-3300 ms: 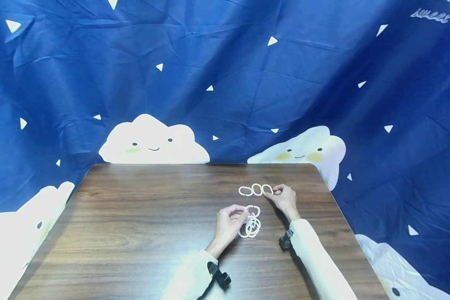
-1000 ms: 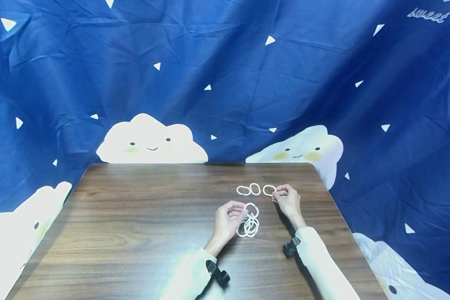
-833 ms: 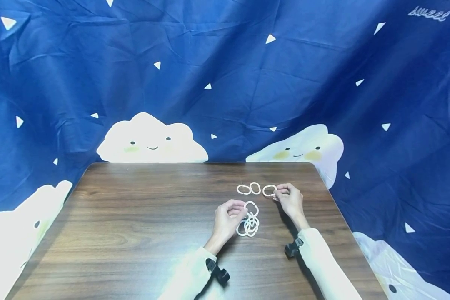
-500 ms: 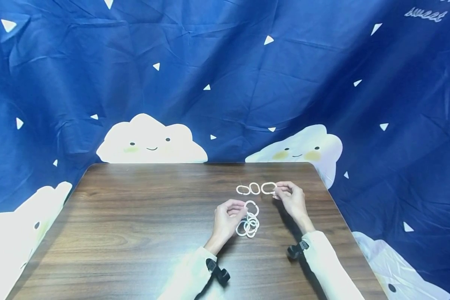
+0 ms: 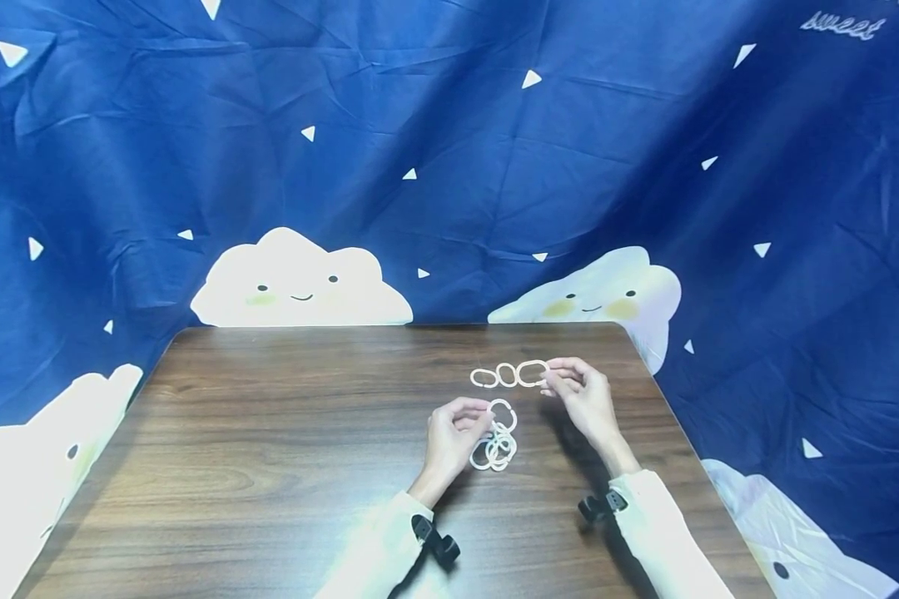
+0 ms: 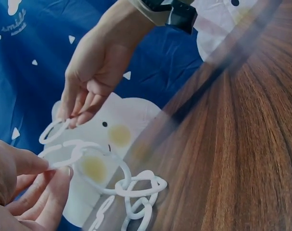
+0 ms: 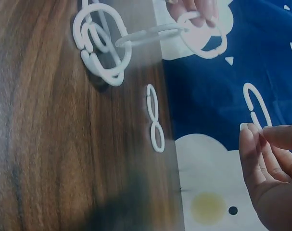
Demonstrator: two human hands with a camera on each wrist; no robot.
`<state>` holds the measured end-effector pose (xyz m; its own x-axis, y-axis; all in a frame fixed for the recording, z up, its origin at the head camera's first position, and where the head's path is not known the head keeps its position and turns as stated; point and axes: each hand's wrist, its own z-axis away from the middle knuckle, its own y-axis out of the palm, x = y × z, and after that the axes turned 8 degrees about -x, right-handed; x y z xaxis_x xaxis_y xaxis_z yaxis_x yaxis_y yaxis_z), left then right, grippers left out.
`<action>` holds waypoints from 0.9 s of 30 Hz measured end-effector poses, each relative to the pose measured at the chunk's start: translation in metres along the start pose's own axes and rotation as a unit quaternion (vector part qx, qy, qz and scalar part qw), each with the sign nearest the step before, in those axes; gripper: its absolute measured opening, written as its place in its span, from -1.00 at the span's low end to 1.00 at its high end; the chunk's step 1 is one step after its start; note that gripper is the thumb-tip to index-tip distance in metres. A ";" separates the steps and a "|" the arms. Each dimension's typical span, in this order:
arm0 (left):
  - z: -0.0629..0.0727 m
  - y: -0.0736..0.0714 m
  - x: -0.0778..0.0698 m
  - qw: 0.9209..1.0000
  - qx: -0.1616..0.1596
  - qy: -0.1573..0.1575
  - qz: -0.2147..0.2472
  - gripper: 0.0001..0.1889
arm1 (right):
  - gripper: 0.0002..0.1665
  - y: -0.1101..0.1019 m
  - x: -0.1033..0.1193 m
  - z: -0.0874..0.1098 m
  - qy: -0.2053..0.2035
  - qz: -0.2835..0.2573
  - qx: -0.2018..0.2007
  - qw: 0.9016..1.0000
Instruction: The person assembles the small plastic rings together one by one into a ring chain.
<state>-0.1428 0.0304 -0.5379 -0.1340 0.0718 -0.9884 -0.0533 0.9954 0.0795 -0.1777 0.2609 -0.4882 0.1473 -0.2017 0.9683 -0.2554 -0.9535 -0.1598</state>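
Observation:
My left hand pinches the end of a chain of white plastic C-shaped links. From those fingers the chain slopes down, and its other links lie heaped on the wooden table. Further back to the right, my right hand holds one separate white oval link between thumb and fingertips. That link is raised off the table, with the small gap in its side showing in the right wrist view. Two loose white links lie side by side on the table beyond the left hand.
The brown wooden table has rounded far corners. A blue curtain printed with white clouds and triangles hangs behind it. Black wrist cameras are strapped over both white sleeves.
My right hand took the rightmost of the three loose links, drew it away from the other two and lifted it. The left hand has stayed almost still, gripping the chain's end.

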 end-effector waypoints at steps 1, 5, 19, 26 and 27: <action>0.000 0.000 0.000 1.000 0.000 -0.001 0.002 -0.82 | -0.66 0.000 0.002 0.002 -0.003 0.001 0.005 1.000; 0.000 0.001 0.000 1.000 -0.001 0.005 0.002 -0.81 | -0.68 0.003 0.008 0.009 -0.017 -0.003 0.025 1.000; 0.000 0.002 0.000 1.000 0.005 0.002 0.011 -0.76 | -0.68 0.012 0.013 0.023 -0.017 -0.032 0.069 0.997; 0.001 0.002 -0.001 1.000 0.001 0.001 0.015 -0.75 | -0.66 0.016 0.011 0.029 -0.007 -0.040 0.078 0.996; 0.001 0.002 -0.001 1.000 0.001 0.000 0.017 -0.76 | -0.66 0.016 0.011 0.030 -0.006 -0.040 0.079 0.996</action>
<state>-0.1414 0.0319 -0.5369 -0.1356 0.1052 -0.9852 -0.0474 0.9925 0.1125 -0.1517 0.2368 -0.4860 0.1724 -0.1254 0.9770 -0.0893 -0.9898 -0.1113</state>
